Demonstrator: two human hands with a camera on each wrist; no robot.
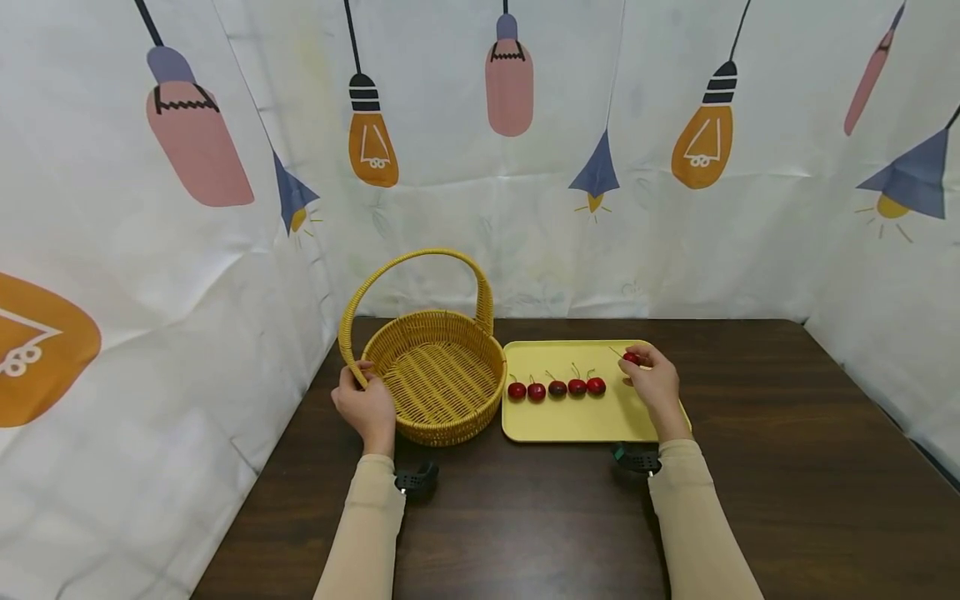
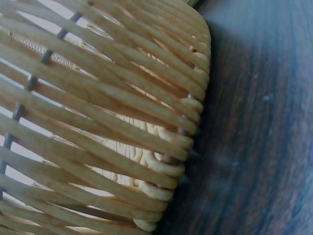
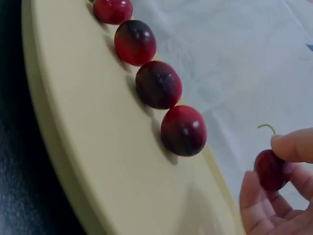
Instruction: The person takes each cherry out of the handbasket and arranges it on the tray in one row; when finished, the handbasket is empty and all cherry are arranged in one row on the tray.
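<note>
My left hand [image 1: 366, 410] grips the handle of a yellow woven basket [image 1: 450, 432] at its left side. Only the basket's wicker wall [image 2: 98, 98] shows in the left wrist view, and the hand is out of sight there. Between thumb and fingers, my right hand [image 1: 656, 385] pinches a dark red cherry [image 3: 271, 170] with a green stem, held over the right part of a yellow tray [image 1: 570, 425]. Several more cherries [image 1: 557, 388] lie in a row across the tray, left of that hand.
Basket and tray stand side by side on a dark wooden table [image 1: 525, 517]. A white cloth with printed lamps [image 1: 450, 217] hangs behind the table and along its sides. Dark bands [image 1: 416, 478] circle both wrists.
</note>
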